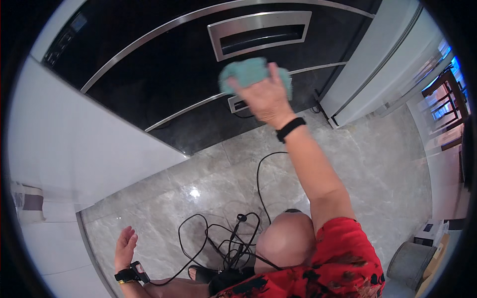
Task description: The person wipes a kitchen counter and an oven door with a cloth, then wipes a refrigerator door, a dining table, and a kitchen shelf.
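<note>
My right hand [265, 97] presses a green cloth [248, 71] against the black glossy front [175, 70] of a built-in appliance, just below its framed metal handle recess [261, 33]. The fingers are spread over the cloth, slightly blurred. Under the hand, a smaller metal-framed recess [236, 104] is partly hidden. My left hand [126, 244] is at the lower left, away from the appliance, with fingers loosely apart and nothing in it. A black band is on each wrist, and a small device [140, 272] with a cable is at the left one.
Black cables [233, 242] lie tangled on the grey marbled floor [208, 178] by my feet. White cabinet panels [89, 141] flank the appliance on the left, and a white door [376, 63] stands on the right. A grey cylindrical container [410, 262] and boxes are at the lower right.
</note>
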`<control>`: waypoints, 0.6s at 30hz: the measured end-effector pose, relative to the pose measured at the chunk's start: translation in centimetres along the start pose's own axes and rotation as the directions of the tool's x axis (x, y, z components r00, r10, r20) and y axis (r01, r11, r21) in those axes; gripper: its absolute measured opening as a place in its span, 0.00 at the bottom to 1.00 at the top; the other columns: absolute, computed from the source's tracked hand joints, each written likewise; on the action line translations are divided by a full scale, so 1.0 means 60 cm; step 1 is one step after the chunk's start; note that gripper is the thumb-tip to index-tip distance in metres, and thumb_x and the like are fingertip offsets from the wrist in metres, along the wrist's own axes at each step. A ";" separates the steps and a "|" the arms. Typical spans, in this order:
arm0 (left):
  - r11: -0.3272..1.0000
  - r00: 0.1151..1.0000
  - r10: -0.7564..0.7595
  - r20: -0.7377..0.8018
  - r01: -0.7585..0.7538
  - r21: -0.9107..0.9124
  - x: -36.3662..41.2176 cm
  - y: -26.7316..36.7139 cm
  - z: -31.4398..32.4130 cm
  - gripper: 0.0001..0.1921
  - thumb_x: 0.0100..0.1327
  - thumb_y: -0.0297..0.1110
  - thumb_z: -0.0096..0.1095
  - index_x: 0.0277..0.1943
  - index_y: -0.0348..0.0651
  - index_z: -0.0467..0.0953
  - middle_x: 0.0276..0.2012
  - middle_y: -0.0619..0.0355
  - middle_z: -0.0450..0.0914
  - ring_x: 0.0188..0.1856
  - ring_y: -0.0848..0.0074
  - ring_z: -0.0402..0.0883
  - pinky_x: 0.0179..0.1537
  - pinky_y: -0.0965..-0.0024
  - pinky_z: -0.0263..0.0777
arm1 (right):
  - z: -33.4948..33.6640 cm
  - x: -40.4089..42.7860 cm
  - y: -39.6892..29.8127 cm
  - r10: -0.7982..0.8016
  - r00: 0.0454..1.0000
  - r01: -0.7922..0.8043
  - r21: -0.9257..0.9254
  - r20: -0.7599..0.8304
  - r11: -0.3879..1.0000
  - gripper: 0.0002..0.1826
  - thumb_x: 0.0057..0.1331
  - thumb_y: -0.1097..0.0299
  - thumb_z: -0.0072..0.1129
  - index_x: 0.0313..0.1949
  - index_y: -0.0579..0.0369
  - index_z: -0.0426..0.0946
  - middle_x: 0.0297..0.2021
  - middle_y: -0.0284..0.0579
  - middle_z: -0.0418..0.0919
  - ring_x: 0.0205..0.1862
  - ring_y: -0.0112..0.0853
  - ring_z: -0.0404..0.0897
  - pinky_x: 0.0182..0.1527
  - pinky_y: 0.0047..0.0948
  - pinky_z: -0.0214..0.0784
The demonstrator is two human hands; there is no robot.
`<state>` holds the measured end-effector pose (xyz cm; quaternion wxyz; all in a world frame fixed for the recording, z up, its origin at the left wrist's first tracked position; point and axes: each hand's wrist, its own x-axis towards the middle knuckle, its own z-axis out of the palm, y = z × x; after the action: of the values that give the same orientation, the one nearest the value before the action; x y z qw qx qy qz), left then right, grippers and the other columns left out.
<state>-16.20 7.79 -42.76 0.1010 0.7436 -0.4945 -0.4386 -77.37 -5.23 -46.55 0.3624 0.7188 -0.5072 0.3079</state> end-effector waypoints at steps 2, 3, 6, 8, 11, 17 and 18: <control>1.000 0.999 0.027 -0.027 -0.027 0.004 0.003 -0.017 -0.005 0.29 0.74 0.38 0.62 0.74 0.41 0.65 0.70 0.48 0.72 0.69 0.65 0.72 0.67 0.62 0.67 | -0.018 -0.022 0.055 0.294 0.950 -0.284 -0.107 0.103 0.953 0.25 0.68 0.70 0.55 0.65 0.47 0.73 0.58 0.47 0.80 0.61 0.44 0.78 0.75 0.60 0.51; 0.999 0.998 0.049 -0.050 -0.049 0.004 0.004 -0.024 -0.010 0.30 0.75 0.43 0.63 0.74 0.44 0.65 0.71 0.52 0.71 0.69 0.67 0.71 0.64 0.64 0.68 | -0.030 -0.021 0.075 0.495 0.851 -0.470 -0.167 0.177 0.867 0.27 0.68 0.71 0.54 0.68 0.53 0.70 0.63 0.52 0.77 0.65 0.47 0.75 0.75 0.59 0.49; 0.959 0.924 0.271 -0.268 -0.283 -0.005 0.031 -0.015 -0.019 0.31 0.76 0.42 0.61 0.76 0.43 0.62 0.75 0.50 0.64 0.75 0.64 0.64 0.70 0.60 0.63 | 0.018 -0.063 0.135 0.628 0.680 -0.611 0.182 -0.378 0.770 0.30 0.72 0.70 0.51 0.72 0.64 0.62 0.70 0.62 0.67 0.74 0.54 0.63 0.77 0.55 0.45; 0.880 0.824 0.472 -0.314 -0.462 0.113 0.035 0.060 -0.031 0.33 0.77 0.40 0.59 0.79 0.43 0.56 0.79 0.49 0.58 0.79 0.61 0.57 0.75 0.57 0.56 | 0.020 -0.018 0.107 0.848 0.375 -0.727 0.450 -0.374 0.519 0.30 0.75 0.70 0.47 0.74 0.67 0.58 0.74 0.68 0.58 0.78 0.57 0.52 0.79 0.49 0.41; 0.830 0.691 0.549 -0.471 -0.519 0.207 0.024 0.235 -0.006 0.37 0.76 0.37 0.60 0.81 0.42 0.51 0.80 0.46 0.51 0.81 0.57 0.51 0.76 0.55 0.55 | 0.012 0.034 -0.018 0.539 0.787 -0.467 0.283 -0.300 0.838 0.30 0.71 0.70 0.52 0.71 0.67 0.64 0.73 0.66 0.62 0.77 0.57 0.57 0.78 0.59 0.43; 0.736 0.544 0.632 -0.552 -0.644 0.208 0.044 0.387 0.063 0.44 0.76 0.48 0.58 0.83 0.48 0.39 0.83 0.49 0.37 0.83 0.55 0.40 0.79 0.54 0.44 | 0.003 0.028 -0.016 0.106 0.992 -0.093 0.183 -0.065 0.979 0.26 0.65 0.67 0.56 0.65 0.42 0.77 0.58 0.46 0.78 0.61 0.47 0.75 0.69 0.63 0.57; 0.731 0.561 0.608 -0.562 -0.671 0.121 0.050 0.387 0.073 0.46 0.76 0.50 0.59 0.83 0.50 0.37 0.83 0.48 0.36 0.83 0.55 0.39 0.79 0.54 0.43 | 0.001 0.020 0.007 0.259 0.966 -0.259 0.028 -0.010 0.966 0.25 0.64 0.66 0.57 0.62 0.41 0.79 0.56 0.48 0.79 0.61 0.47 0.75 0.70 0.63 0.56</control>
<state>-34.14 -4.85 -33.44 0.4347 0.6012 -0.6522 -0.1558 -77.38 -5.98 -45.53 0.3128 0.6491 -0.5900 0.3642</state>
